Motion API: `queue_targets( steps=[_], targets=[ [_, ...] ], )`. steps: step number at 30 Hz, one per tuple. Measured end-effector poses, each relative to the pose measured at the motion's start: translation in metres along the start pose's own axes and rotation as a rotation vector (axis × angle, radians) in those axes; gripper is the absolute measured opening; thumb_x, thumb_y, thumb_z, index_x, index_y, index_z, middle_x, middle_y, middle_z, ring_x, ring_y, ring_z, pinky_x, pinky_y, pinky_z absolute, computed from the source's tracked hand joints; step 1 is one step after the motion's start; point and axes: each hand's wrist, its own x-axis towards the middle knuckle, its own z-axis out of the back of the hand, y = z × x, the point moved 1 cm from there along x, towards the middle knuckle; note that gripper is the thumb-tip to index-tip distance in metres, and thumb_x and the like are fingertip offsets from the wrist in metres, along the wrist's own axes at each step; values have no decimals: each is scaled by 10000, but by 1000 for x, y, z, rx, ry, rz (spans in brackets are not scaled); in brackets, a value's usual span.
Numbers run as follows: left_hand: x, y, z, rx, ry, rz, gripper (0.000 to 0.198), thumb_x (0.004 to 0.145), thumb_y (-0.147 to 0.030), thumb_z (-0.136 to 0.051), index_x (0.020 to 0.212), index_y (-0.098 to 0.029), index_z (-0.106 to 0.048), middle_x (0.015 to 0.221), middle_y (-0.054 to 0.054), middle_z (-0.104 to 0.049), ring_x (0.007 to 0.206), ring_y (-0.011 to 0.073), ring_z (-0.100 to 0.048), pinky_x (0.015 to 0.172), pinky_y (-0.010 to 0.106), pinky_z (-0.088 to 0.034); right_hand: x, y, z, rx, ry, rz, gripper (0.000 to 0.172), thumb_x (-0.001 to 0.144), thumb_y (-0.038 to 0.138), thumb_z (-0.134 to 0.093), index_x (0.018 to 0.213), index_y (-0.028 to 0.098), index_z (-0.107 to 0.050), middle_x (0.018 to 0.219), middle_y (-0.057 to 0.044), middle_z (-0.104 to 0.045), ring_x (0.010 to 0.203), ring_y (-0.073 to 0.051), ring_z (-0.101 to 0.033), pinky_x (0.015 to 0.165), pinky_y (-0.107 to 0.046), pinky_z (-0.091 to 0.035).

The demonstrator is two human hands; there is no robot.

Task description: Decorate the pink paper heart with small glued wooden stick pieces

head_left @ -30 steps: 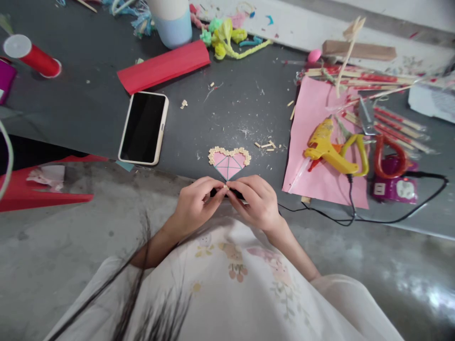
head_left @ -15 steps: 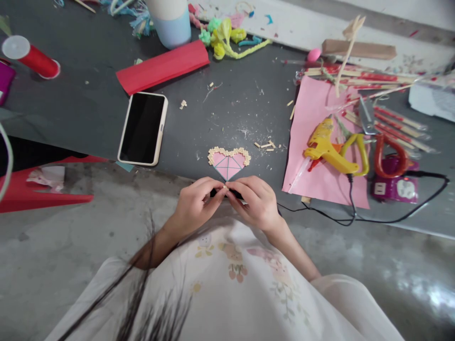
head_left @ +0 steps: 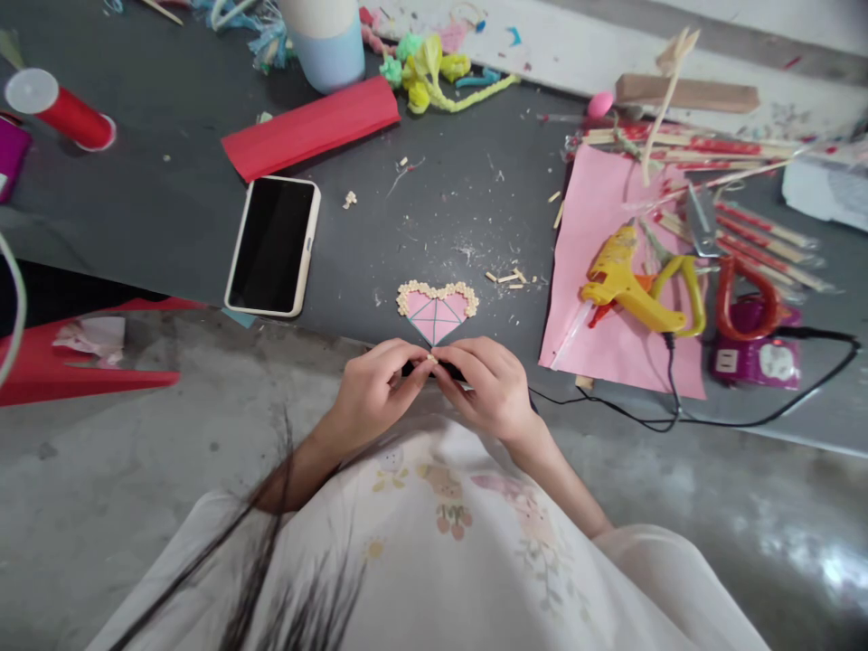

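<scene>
My left hand (head_left: 380,384) and my right hand (head_left: 489,384) meet at the table's front edge, both with fingers pinched together. Between their fingertips is a small cluster of pale pieces (head_left: 432,358), which both hands grip. Just beyond the fingertips lies a pink paper heart (head_left: 434,318) with dark green lines across it. Small pale beige pieces (head_left: 440,291) border its upper lobes. The heart's lower tip is right by my fingers. Several short stick bits (head_left: 506,277) lie on the table to the right of the heart.
A phone (head_left: 273,246) and a rolled red sheet (head_left: 312,127) lie left on the dark table (head_left: 155,208). At right, a yellow glue gun (head_left: 624,282) and scissors (head_left: 748,294) rest near pink paper (head_left: 583,208); a black cable (head_left: 766,419) runs along the front edge. A bottle (head_left: 325,50) stands behind.
Both hands have hardly moved. The small cluster between the fingertips appears shifted very slightly to the right.
</scene>
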Motion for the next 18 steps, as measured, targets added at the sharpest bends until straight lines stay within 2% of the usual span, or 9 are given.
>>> queue_targets(
  steps=[18],
  targets=[
    [-1,2,-1,9,26,16,179,938,-347,-575,940,-200,-678,859,10,-691,647,79,-557,594,193,-434,-1,-1,-2,3,7,-20,127,900,181,-618,1011,143,-666,873,-77,-748,795,-184,-701,702,-316,-568]
  ],
)
